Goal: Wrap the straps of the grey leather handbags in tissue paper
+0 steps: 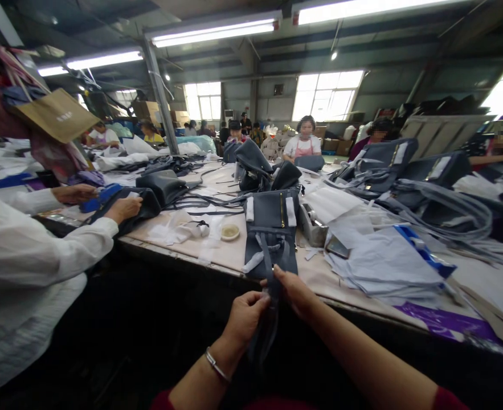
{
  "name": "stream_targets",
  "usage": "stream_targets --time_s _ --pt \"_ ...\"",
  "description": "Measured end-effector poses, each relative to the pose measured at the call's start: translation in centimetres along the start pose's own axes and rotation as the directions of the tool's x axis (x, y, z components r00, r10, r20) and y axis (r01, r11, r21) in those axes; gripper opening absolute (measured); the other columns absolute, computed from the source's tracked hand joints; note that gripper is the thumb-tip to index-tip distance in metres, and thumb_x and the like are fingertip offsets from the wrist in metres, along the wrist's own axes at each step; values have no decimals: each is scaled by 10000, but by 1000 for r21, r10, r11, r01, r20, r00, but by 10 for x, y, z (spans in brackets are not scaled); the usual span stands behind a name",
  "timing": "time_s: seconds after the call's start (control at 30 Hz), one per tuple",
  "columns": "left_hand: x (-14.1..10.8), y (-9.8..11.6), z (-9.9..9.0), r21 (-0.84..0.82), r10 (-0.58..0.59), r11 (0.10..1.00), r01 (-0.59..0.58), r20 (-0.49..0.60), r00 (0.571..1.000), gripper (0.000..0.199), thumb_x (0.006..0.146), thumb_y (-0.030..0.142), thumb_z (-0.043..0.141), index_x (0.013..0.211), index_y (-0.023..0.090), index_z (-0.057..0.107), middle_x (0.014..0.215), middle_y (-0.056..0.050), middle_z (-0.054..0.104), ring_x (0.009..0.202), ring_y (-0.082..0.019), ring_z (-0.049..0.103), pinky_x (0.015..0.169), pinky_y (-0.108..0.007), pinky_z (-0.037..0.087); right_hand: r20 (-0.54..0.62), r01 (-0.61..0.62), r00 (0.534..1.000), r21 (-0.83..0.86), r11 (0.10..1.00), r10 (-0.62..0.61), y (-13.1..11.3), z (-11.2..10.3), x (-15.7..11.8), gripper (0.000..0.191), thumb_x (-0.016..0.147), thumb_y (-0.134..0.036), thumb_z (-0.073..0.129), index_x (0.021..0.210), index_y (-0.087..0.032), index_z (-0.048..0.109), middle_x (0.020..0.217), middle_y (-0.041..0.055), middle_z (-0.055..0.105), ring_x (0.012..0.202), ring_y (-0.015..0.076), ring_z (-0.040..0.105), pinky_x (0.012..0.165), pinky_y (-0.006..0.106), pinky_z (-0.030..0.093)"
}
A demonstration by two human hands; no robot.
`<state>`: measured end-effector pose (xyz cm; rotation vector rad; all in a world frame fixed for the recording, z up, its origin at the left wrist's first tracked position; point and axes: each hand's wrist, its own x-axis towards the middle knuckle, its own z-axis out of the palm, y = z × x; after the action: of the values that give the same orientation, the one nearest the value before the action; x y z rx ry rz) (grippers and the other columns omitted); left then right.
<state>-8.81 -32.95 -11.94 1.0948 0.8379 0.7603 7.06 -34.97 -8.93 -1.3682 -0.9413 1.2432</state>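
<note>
A dark grey bag (265, 209) with a gold zipper and white wrapping pieces lies at the table's front edge. From it a dark strap (269, 259) runs down over the edge, its lower part hanging below the table in clear wrap. My left hand (245, 316), with a silver bracelet at the wrist, pinches the strap below the edge. Just to the right and slightly higher, my right hand (294, 290) has its fingers closed on the same strap near the bag's lower end.
A metal tape dispenser (313, 225) stands right of the bag, with white sheets (383, 265) and a blue dispenser (424, 250) beyond. A round dish (229, 232) sits left. A person in white sleeves (80, 245) handles another bag at left; more bags lie behind.
</note>
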Motion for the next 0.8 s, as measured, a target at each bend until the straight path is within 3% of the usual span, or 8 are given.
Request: stream_targets --time_s 0.1,0.23,0.3,0.4,0.5,0.57,0.7,0.8 --pt "6 -1 7 -17 -37 999 37 6 999 365 684 450 813 838 124 760 721 -54 727 615 -150 637 591 -244 491 -92 24 996 91 996 -15 -12 -12 18 555 927 -585 385 957 -141 718 878 116 756 741 215 703 748 383 556" --pt "23 6 15 -74 -27 997 26 -4 1000 419 639 470 835 850 116 763 733 -65 723 617 -153 635 575 -248 491 -99 70 993 3 998 -69 -7 -16 23 397 840 -533 592 845 -165 742 780 74 753 767 236 690 783 393 547" --pt "33 11 17 -97 -27 995 24 -23 999 417 616 466 848 817 113 753 701 -56 705 594 -140 616 559 -239 477 -76 82 994 -12 997 -82 1 -14 14 381 806 -542 645 847 -177 746 780 60 752 808 248 688 814 404 540" --pt "43 17 19 -127 -41 991 36 -33 999 419 586 462 862 772 112 726 638 -31 666 549 -117 577 536 -231 450 3 89 996 79 993 -89 14 -10 -7 441 820 -584 634 1014 -199 726 891 61 755 874 251 696 866 427 525" --pt "50 23 25 -149 -27 988 24 -20 999 430 580 469 860 772 117 705 621 -14 648 543 -109 562 548 -232 441 189 5 980 262 965 -56 30 -6 -29 478 806 -560 683 1112 -192 701 950 85 750 881 265 710 904 461 501" --pt "53 27 28 -158 -6 987 4 -16 1000 430 583 469 859 772 118 698 630 -11 650 559 -109 567 567 -233 445 262 -70 965 276 959 -5 42 -4 -42 458 771 -522 739 1039 -151 737 911 107 754 844 276 713 894 467 496" --pt "54 27 31 -183 -1 983 2 6 1000 411 631 477 837 748 115 680 624 -5 644 545 -101 559 542 -220 436 187 -123 980 267 956 74 60 2 -57 420 758 -520 752 881 -119 763 805 101 749 711 239 691 770 413 524" --pt "49 24 30 -270 0 963 7 26 1000 398 725 500 773 794 119 679 675 -27 678 581 -125 603 576 -240 487 140 -111 988 328 938 67 59 2 -58 414 769 -522 746 858 -117 743 763 77 734 632 184 659 688 351 526"
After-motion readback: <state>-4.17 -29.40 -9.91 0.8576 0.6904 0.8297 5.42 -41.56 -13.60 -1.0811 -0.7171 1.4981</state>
